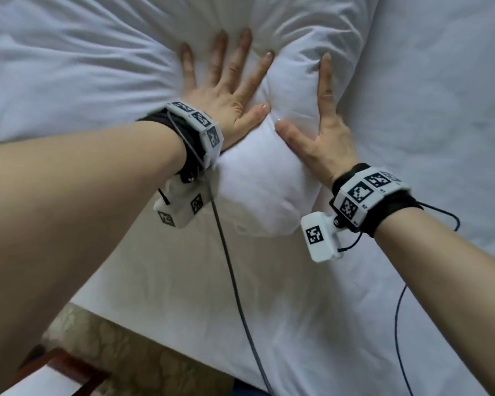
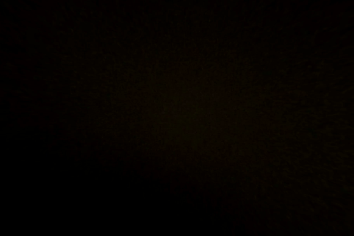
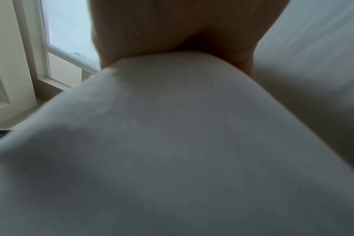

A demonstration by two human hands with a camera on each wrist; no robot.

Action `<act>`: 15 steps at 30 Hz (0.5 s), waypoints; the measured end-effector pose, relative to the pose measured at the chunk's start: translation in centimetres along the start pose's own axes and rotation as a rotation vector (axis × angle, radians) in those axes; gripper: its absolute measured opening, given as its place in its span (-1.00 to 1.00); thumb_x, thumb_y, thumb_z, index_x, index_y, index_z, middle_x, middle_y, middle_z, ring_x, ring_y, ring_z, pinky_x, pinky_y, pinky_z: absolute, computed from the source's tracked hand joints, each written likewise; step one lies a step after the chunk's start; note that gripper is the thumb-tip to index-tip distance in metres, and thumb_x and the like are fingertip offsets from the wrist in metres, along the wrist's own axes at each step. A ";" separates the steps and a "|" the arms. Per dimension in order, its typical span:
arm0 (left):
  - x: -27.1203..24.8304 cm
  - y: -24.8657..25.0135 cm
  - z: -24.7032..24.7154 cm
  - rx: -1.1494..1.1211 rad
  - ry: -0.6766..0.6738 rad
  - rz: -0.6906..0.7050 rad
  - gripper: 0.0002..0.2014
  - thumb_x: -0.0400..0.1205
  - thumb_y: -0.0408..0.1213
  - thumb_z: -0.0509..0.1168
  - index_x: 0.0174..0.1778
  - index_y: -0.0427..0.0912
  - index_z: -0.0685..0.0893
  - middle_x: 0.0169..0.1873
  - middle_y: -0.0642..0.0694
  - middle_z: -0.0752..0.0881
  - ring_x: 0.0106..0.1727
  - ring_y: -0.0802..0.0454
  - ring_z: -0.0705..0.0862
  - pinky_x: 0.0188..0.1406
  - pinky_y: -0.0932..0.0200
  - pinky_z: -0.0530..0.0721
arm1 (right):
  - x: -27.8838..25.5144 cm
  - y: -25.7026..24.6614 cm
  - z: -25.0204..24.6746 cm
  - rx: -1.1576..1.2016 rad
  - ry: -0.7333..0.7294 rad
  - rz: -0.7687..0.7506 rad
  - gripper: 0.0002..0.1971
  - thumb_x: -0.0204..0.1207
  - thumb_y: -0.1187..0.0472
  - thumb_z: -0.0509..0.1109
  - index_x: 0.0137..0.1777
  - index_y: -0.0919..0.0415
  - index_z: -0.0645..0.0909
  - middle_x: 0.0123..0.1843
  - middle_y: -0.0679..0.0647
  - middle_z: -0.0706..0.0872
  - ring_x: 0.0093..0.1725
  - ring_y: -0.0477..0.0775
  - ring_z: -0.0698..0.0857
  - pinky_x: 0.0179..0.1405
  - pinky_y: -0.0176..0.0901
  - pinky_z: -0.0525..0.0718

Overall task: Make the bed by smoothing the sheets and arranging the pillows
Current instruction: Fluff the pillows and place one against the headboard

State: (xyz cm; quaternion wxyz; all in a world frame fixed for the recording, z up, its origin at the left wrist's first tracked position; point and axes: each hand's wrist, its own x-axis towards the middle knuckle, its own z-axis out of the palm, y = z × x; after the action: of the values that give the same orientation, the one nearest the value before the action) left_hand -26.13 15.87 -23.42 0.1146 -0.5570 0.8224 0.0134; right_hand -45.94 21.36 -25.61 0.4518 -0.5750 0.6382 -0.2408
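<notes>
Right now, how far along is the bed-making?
Done: the sheet near the bed's edge lies fairly flat. In hand: the left hand and right hand press flat, fingers spread, on a pillow, plumping it. Left: the pillow is still creased, and the bedding to its right is rumpled.

My arms are bare, no sleeves. Each wrist wears a black strap (image 1: 180,130) carrying a white band (image 1: 366,195) of black-and-white square markers. A white camera box (image 1: 322,237), also marked, hangs below each wrist, and dark cables (image 1: 229,252) trail from both.
</notes>
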 end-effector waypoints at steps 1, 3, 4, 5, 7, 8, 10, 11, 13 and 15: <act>0.1 0.0 0.0 -0.001 -0.016 -0.005 -0.31 0.64 0.33 -0.26 0.66 0.24 -0.31 0.71 -0.05 -0.28 0.70 -0.22 -0.27 0.46 -0.64 -0.22 | 0.2 -0.3 -0.2 -0.026 -0.008 0.020 0.02 0.39 -0.43 0.31 0.63 -0.37 -0.35 0.59 0.31 0.39 0.45 0.42 0.51 0.45 0.19 0.48; 0.2 0.0 -0.2 -0.001 -0.046 -0.011 -0.30 0.63 0.36 -0.27 0.65 0.26 -0.34 0.70 -0.02 -0.31 0.70 -0.20 -0.29 0.46 -0.64 -0.23 | 0.4 -0.9 -0.7 -0.074 -0.017 0.074 0.00 0.45 -0.32 0.36 0.63 -0.37 -0.35 0.60 0.21 0.42 0.44 0.43 0.51 0.44 0.11 0.47; 0.3 -0.1 -0.4 0.000 -0.062 -0.015 -0.29 0.62 0.38 -0.27 0.65 0.26 -0.34 0.70 -0.02 -0.32 0.70 -0.19 -0.29 0.46 -0.63 -0.24 | 0.5 -1.3 -0.9 -0.078 -0.014 0.104 -0.01 0.46 -0.26 0.39 0.63 -0.39 -0.32 0.61 0.13 0.42 0.46 0.41 0.50 0.44 0.04 0.44; 0.2 -0.2 -0.6 0.000 -0.079 -0.017 -0.27 0.60 0.42 -0.27 0.65 0.26 -0.34 0.70 -0.02 -0.32 0.70 -0.19 -0.30 0.46 -0.63 -0.25 | 0.6 -1.7 -1.0 -0.071 0.000 0.129 -0.03 0.47 -0.20 0.41 0.64 -0.41 -0.27 0.60 0.08 0.44 0.48 0.37 0.49 0.43 -0.03 0.43; 0.1 -0.2 -1.1 -0.004 -0.108 -0.022 -0.22 0.56 0.48 -0.28 0.65 0.27 -0.33 0.70 -0.02 -0.33 0.70 -0.20 -0.30 0.45 -0.64 -0.27 | 0.8 -2.2 -0.5 -0.073 0.056 0.167 -0.08 0.47 -0.10 0.44 0.64 -0.45 -0.14 0.52 0.08 0.55 0.44 0.32 0.53 0.40 -0.11 0.45; -0.1 -0.2 -1.4 -0.005 -0.120 -0.021 -0.20 0.54 0.50 -0.28 0.65 0.27 -0.33 0.69 -0.02 -0.33 0.70 -0.20 -0.31 0.45 -0.65 -0.28 | 1.0 -2.3 -0.1 -0.088 0.097 0.184 -0.12 0.47 -0.04 0.44 0.64 -0.45 -0.06 0.45 0.13 0.61 0.39 0.32 0.57 0.36 -0.14 0.48; -0.2 0.0 -1.6 -0.004 -0.135 -0.018 -0.16 0.50 0.54 -0.30 0.65 0.28 -0.33 0.69 -0.01 -0.35 0.69 -0.20 -0.32 0.44 -0.64 -0.29 | 1.3 -2.4 0.5 -0.115 0.179 0.217 -0.20 0.47 0.08 0.41 0.61 -0.45 0.13 0.36 0.20 0.67 0.32 0.30 0.62 0.29 -0.21 0.53; -0.3 0.2 -1.6 -0.002 -0.141 -0.020 -0.15 0.47 0.56 -0.32 0.65 0.28 -0.34 0.68 0.00 -0.36 0.69 -0.19 -0.33 0.44 -0.64 -0.29 | 1.5 -2.4 0.6 -0.128 0.206 0.225 -0.25 0.46 0.14 0.38 0.59 -0.42 0.23 0.34 0.19 0.69 0.31 0.29 0.62 0.27 -0.23 0.53; -0.3 0.5 -1.6 0.000 -0.143 -0.025 -0.13 0.45 0.59 -0.34 0.64 0.29 -0.35 0.68 0.01 -0.37 0.69 -0.18 -0.34 0.44 -0.65 -0.28 | 1.7 -2.5 0.5 -0.159 0.239 0.224 -0.34 0.44 0.21 0.35 0.51 -0.35 0.43 0.31 0.16 0.72 0.30 0.29 0.62 0.24 -0.22 0.53; -0.2 0.8 -1.7 0.002 -0.145 -0.031 -0.12 0.44 0.60 -0.35 0.64 0.29 -0.35 0.68 0.01 -0.38 0.69 -0.18 -0.35 0.44 -0.65 -0.29 | 1.6 -2.4 0.2 -0.152 0.272 0.221 -0.42 0.42 0.25 0.34 0.42 -0.27 0.57 0.27 0.13 0.74 0.28 0.28 0.62 0.22 -0.21 0.54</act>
State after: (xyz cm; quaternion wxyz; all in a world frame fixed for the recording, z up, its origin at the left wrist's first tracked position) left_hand -27.08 16.09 -21.83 0.1744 -0.5670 0.8034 0.0510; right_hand -44.44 19.36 -24.15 0.3403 -0.4960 0.7690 -0.2165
